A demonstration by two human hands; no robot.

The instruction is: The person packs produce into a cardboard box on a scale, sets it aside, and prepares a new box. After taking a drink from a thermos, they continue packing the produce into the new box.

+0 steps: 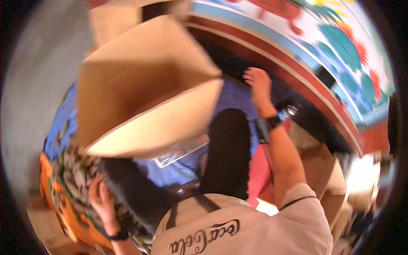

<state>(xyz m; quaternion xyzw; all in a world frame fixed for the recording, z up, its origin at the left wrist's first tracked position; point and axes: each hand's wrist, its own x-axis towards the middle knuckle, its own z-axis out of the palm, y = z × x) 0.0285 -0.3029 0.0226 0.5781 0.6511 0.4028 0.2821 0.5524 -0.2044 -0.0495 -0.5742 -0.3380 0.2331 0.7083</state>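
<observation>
A large open cardboard box (161, 131) stands tilted in front of me, its mouth showing a shaded interior. My right hand (258, 83) is raised to the right of the box, apart from it, with its fingers stretched out and nothing in them. My left hand (101, 197) is low on the left, beside my dark-clothed leg (131, 187) and near a camouflage-patterned cloth (76, 170). Its fingers are blurred but apart, and I see nothing in them. Beneath the box's near side lies a flat white-and-red item (180, 154) that I cannot make out.
A blue cloth (178, 173) spreads under the box. Orange fabric (59, 197) lies at the left, pink cloth (260, 174) by my right arm. More cardboard boxes stand behind (117, 21) and at the right (316, 170). A painted wall (310, 38) rises at the upper right.
</observation>
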